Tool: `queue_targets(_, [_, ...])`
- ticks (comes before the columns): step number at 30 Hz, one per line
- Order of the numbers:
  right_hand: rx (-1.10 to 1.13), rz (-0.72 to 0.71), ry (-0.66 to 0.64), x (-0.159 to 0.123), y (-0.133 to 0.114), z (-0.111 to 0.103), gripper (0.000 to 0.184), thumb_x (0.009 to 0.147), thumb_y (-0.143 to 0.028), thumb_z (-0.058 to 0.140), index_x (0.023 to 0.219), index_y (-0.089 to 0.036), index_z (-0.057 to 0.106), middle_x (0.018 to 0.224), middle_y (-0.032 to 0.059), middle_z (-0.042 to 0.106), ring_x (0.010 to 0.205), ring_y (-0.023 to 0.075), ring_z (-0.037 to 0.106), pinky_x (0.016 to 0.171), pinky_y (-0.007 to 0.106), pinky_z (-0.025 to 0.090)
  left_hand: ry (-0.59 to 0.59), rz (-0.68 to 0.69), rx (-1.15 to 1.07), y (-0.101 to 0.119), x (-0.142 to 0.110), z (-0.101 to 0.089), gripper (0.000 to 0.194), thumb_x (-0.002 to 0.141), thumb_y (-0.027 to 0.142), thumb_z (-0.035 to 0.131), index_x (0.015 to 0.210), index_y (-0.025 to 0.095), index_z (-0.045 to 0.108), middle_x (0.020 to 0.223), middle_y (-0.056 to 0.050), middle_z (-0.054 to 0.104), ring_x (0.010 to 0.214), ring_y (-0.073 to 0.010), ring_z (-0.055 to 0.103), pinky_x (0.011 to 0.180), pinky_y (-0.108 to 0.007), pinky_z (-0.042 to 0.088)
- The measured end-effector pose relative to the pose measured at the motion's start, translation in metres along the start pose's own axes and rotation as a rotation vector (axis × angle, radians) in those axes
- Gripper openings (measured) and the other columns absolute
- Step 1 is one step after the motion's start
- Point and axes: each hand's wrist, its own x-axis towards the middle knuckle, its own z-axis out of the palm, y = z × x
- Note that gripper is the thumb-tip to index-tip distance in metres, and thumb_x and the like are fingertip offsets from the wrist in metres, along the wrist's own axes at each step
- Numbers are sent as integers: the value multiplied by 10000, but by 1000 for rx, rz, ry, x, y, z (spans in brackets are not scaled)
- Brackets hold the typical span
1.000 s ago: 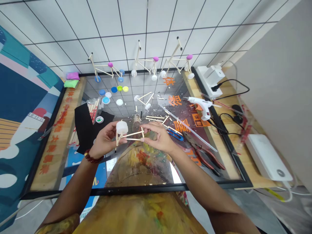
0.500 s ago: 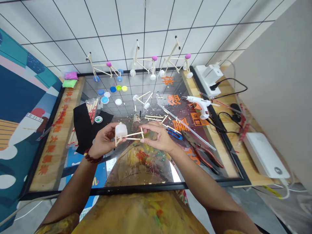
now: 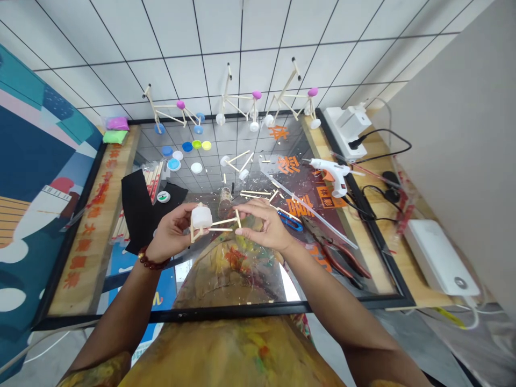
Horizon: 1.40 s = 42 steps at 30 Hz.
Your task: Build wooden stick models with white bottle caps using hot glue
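My left hand [image 3: 171, 234] is closed on the left end of a small frame of pale wooden sticks [image 3: 221, 229] with a white bottle cap [image 3: 201, 216] on it. Two long sticks run rightward from there. At their right end is a short wooden stick [image 3: 237, 219], gripped between the thumb and forefinger of my right hand [image 3: 266, 223]. The upper long stick meets this short one; the lower one ends just short of my right thumb. Beyond my hands lies another stick piece with white caps [image 3: 237, 162].
Three stick bicycle models [image 3: 237, 100] stand along the back. To the right are a glue gun [image 3: 332, 171], pliers [image 3: 336, 250], blue-handled scissors [image 3: 291, 221] and a power strip [image 3: 341, 131]. Loose caps [image 3: 196, 168], black sheet [image 3: 137, 209] and bundled sticks [image 3: 155, 180] lie left.
My right hand and the short stick have shifted slightly right. A small gap now shows between the lower long stick's end and my right thumb. My left hand stays nearly still.
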Motion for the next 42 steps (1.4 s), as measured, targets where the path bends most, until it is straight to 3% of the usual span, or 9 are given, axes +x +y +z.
queue_targets(18, [28, -33, -24, 0, -1, -3, 443, 847, -570, 677, 1154, -251, 691, 876, 44, 719, 857, 234, 653, 892, 441, 419, -31, 25, 34, -2, -1, -2, 474, 680, 257, 861, 1103, 173, 666, 912, -69, 738, 761, -175, 683, 707, -299, 583])
queue_targets(29, [61, -129, 11, -1, 3, -1, 424, 847, -492, 716, 1184, -237, 681, 896, 46, 726, 857, 227, 658, 870, 424, 419, -84, 48, 43, -9, -2, -6, 481, 715, 216, 840, 1165, 178, 675, 985, -78, 737, 791, -153, 689, 754, -265, 564])
queue_targets(42, [41, -114, -3, 0, 0, -4, 437, 864, -533, 685, 1181, -232, 688, 905, 50, 740, 857, 221, 661, 878, 420, 422, -43, 36, -29, -9, -2, 0, 468, 679, 152, 850, 1116, 182, 683, 958, -57, 739, 773, -135, 677, 761, -252, 557])
